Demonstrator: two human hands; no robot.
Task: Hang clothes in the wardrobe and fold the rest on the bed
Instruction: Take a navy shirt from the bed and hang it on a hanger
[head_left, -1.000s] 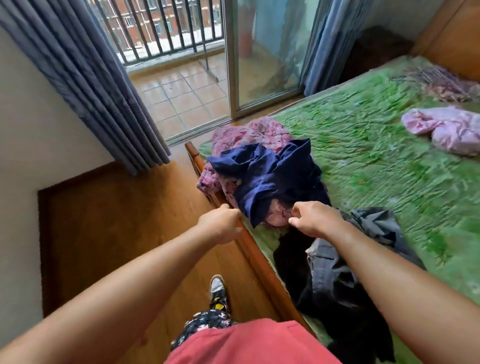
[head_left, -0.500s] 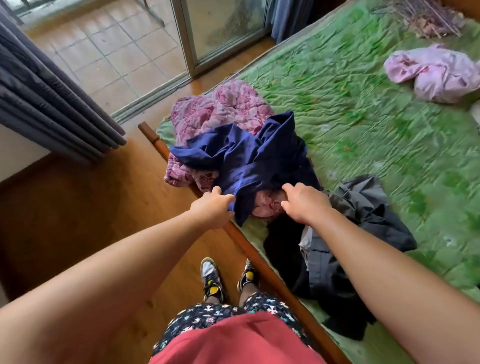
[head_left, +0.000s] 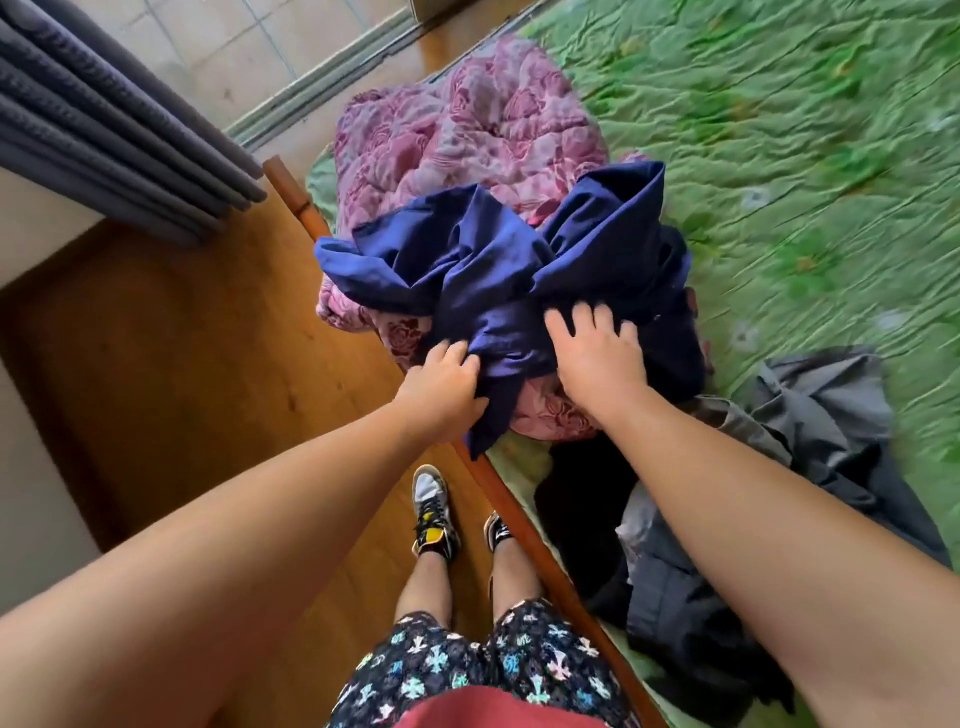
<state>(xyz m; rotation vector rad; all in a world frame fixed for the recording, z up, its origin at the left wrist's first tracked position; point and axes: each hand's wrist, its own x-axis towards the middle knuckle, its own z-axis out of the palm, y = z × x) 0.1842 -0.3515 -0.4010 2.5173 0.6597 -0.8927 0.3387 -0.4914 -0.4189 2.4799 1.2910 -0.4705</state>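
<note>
A crumpled navy blue garment (head_left: 498, 260) lies on top of a pink floral quilt (head_left: 457, 130) at the near corner of the bed. My left hand (head_left: 447, 387) grips the garment's lower left edge, fingers curled into the cloth. My right hand (head_left: 592, 353) lies on the garment's middle with fingers spread and reaching over the fabric. A heap of dark grey and black clothes (head_left: 769, 467) lies on the bed to the right of my right arm.
The green bedspread (head_left: 779, 130) covers the bed, whose wooden side rail (head_left: 509, 499) runs diagonally past my legs. Wood floor (head_left: 182, 338) lies to the left, grey curtains (head_left: 104, 119) hang at upper left, and a sliding door track (head_left: 322, 83) is behind the bed corner.
My view has tilted down and closer to the pile. Both hands have moved forward onto the navy garment, and my right hand has spread from a fist to flat fingers on the cloth.
</note>
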